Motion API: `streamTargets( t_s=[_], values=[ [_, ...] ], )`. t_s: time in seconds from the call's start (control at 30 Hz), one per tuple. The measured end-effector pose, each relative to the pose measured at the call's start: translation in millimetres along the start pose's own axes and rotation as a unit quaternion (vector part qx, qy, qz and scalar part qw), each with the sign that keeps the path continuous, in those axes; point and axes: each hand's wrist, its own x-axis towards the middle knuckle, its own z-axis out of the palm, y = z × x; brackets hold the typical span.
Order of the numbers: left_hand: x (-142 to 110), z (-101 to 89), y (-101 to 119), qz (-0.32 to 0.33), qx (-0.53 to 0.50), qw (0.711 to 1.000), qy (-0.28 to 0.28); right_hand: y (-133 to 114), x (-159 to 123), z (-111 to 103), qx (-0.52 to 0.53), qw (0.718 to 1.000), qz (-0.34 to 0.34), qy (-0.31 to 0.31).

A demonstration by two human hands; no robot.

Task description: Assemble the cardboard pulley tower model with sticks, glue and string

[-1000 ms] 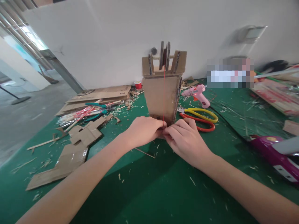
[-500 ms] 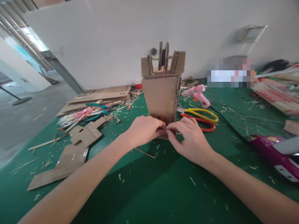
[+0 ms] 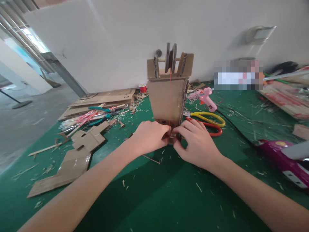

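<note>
A cardboard tower (image 3: 165, 100) stands upright on the green table, with a cardboard pulley wheel (image 3: 171, 58) on a stick axle at its top. Red string (image 3: 170, 96) runs straight down from the wheel along the front face to my fingertips. My left hand (image 3: 153, 135) is closed in a pinch at the string's lower end. Close by on the right, my right hand (image 3: 196, 141) has its thumb and forefinger bent together near the tower's foot. Whatever small piece lies between those fingertips is too small to make out.
Right of the tower lie pliers with red and yellow handles (image 3: 207, 119) and a pink glue gun (image 3: 205, 98). Cardboard offcuts (image 3: 74, 161), sheets (image 3: 103, 96) and teal-handled pliers (image 3: 100, 109) are at left. A purple tool (image 3: 282, 154) sits at the right edge.
My fingertips have moved slightly apart at the tower's foot. The tower's top and wheel have shifted a little to the right, and the string now slants slightly.
</note>
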Motion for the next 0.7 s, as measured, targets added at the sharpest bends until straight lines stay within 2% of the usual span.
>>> streamTargets(
  t_s=[0.2,0.53,0.7],
  values=[
    [0,5.0,2,0.009,0.047,0.999,0.016,-2,-1,1,-0.010,0.999,0.008,-0.032],
    [-1,11.5,2,0.024,0.077,0.996,0.045,-2,-2,9,-0.107,0.993,-0.031,-0.036],
    [0,12.5,1,0.020,0.084,0.995,0.040,-4,-2,13,-0.117,0.992,-0.021,-0.034]
  ],
)
